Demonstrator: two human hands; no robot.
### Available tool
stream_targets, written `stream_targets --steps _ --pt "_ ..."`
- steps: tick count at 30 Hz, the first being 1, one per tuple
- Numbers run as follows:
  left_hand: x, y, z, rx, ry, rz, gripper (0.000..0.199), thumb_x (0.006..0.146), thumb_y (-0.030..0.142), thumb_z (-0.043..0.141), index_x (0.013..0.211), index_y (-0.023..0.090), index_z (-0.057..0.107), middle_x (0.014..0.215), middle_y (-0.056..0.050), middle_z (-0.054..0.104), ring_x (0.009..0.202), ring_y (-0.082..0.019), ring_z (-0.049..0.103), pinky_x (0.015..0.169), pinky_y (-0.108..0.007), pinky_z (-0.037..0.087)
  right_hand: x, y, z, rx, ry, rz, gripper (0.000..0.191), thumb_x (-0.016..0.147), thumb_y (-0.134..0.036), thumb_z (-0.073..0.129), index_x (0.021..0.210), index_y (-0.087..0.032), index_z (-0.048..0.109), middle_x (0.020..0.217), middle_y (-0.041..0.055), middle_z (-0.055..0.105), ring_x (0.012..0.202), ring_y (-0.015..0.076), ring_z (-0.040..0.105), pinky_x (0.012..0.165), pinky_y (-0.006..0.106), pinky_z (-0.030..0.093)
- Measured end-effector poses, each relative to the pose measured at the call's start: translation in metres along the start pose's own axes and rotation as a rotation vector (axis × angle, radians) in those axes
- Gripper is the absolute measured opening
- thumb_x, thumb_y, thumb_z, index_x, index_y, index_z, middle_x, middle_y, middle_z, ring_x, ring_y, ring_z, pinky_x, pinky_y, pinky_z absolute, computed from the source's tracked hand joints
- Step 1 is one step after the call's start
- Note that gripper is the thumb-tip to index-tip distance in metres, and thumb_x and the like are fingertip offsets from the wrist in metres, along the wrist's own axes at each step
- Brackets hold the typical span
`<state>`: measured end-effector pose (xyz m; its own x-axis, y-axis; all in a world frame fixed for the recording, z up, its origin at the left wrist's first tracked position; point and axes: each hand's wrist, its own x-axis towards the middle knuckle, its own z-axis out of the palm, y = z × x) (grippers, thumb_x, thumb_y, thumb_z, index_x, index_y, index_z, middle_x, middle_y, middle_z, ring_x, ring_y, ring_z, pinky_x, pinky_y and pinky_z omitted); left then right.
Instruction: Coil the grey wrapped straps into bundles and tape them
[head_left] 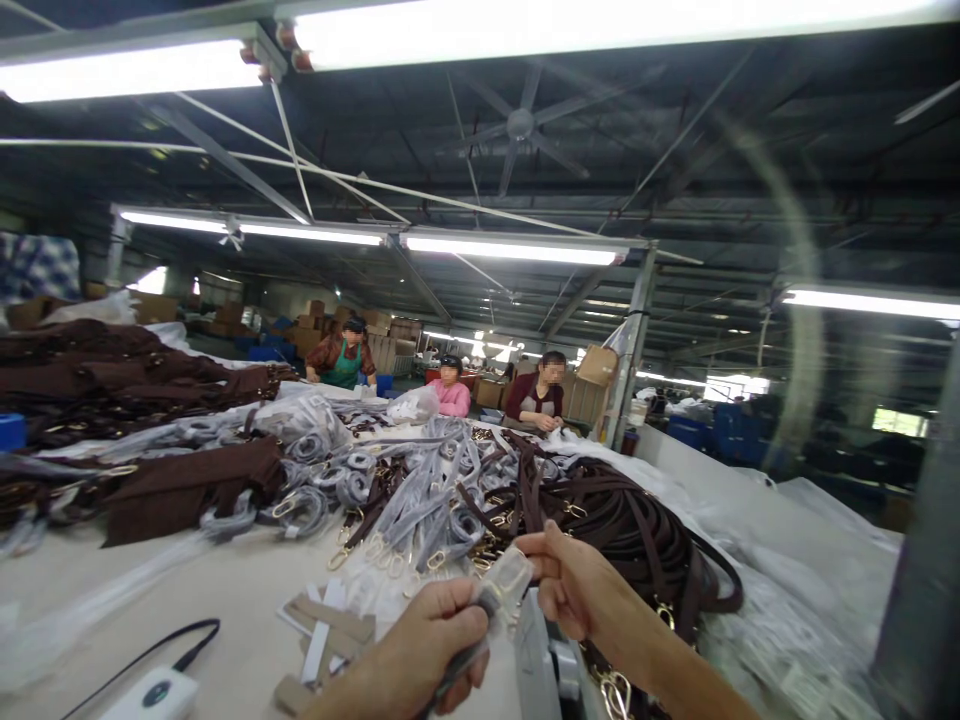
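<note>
My left hand (442, 635) is closed around a dark strap (459, 668) near the bottom centre. A clear plastic sleeve (507, 578) covers the strap's upper end, with what looks like a metal fitting inside. At the sleeve's far tip, my right hand (574, 580) has its fingers bent, and they pinch the plastic. Just below that hand stands a grey box-shaped device (536, 650), partly hidden. Beyond both hands lies a heap of plastic-wrapped straps (435, 480) with gold clasps. Brown unwrapped straps (637, 520) are piled to the right.
Flat beige and white strips (330, 630) lie left of my left hand. A white device with a black cable (154, 695) sits at the lower left. Brown fabric pieces (195, 480) cover the table's left side. Several people (536, 395) work across the table. A metal post (926, 540) rises at right.
</note>
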<state>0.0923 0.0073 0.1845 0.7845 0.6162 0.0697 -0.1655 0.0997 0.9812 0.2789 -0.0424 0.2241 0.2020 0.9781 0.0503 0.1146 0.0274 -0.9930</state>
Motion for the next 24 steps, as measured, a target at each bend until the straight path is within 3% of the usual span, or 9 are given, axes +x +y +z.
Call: stream_targets --steps 2,5,12,17,21,24 --pt "0.001 0.0 0.0 0.046 0.003 0.012 0.027 0.065 0.045 0.058 0.07 0.02 0.048 0.046 0.006 0.052 0.027 -0.003 0.031 0.029 -0.018 0.017 0.0 0.002 0.005 0.072 -0.041 0.033 0.05 0.077 -0.065 0.061 0.08 -0.015 0.062 0.059 -0.0019 0.056 0.04 0.0052 0.042 0.034 0.016 0.019" --pt "0.004 0.0 0.0 0.089 0.022 0.022 0.023 0.066 0.042 0.055 0.069 0.021 0.048 0.046 0.006 0.053 0.028 -0.004 0.033 0.029 -0.017 0.018 0.004 0.006 0.007 0.018 -0.03 -0.062 0.047 0.072 -0.062 0.07 0.068 -0.016 0.059 0.046 -0.007 0.047 0.037 0.0035 0.034 0.036 0.016 0.02" --pt "0.013 -0.002 0.002 0.149 0.047 0.093 0.021 0.07 0.041 0.052 0.066 0.021 0.047 0.045 0.006 0.052 0.027 -0.004 0.03 0.028 -0.018 0.014 0.016 0.005 -0.007 -0.022 -0.062 -0.114 0.037 0.06 -0.045 0.083 0.072 -0.016 0.063 0.044 -0.0093 0.049 0.034 0.0025 0.031 0.034 0.017 0.019" --pt "0.025 -0.007 0.009 0.147 0.077 0.198 0.023 0.076 0.041 0.053 0.068 0.02 0.048 0.046 0.006 0.051 0.028 -0.004 0.028 0.03 -0.019 0.013 0.014 0.011 0.003 0.199 -0.057 -0.058 0.04 0.057 -0.038 0.087 0.08 -0.018 0.061 0.05 -0.0096 0.051 0.039 0.0035 0.039 0.037 0.015 0.025" --pt "0.034 -0.015 0.013 0.078 0.144 0.287 0.021 0.082 0.037 0.051 0.09 0.018 0.052 0.052 0.006 0.055 0.03 -0.004 0.03 0.032 -0.019 0.015 0.016 0.026 0.011 0.289 -0.047 -0.052 0.042 0.063 -0.048 0.084 0.077 -0.019 0.056 0.058 -0.0077 0.052 0.047 0.005 0.045 0.042 0.016 0.031" --pt "0.039 -0.024 0.014 0.048 0.23 0.337 0.048 0.083 0.034 0.053 0.127 0.014 0.045 0.055 0.007 0.056 0.033 -0.006 0.031 0.034 -0.02 0.018 0.021 0.038 0.013 0.27 -0.051 -0.074 0.043 0.061 -0.046 0.086 0.077 -0.019 0.058 0.062 -0.0066 0.053 0.049 0.0059 0.046 0.042 0.017 0.031"
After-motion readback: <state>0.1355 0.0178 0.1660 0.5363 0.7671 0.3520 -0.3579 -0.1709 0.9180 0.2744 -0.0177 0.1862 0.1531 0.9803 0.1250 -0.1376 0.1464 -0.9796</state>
